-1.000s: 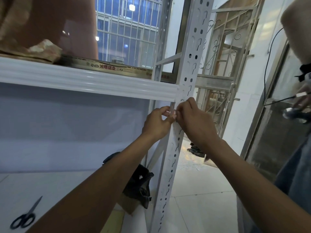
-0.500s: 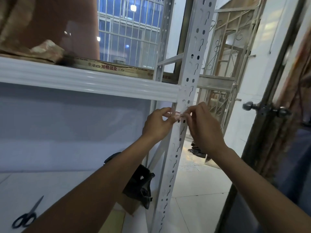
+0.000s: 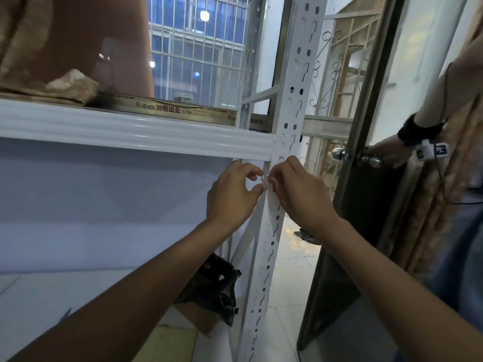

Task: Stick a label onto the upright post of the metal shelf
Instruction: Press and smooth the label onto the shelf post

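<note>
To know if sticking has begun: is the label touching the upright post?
Cannot tell. In the head view, left hand and right hand pinch the label at the post, and their fingers hide any contact.

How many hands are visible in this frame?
3. The left hand and right hand pinch the label at the post, below the shelf beam. At far right, another person's hand holds the door knob. Their other hand is unseen.
</note>
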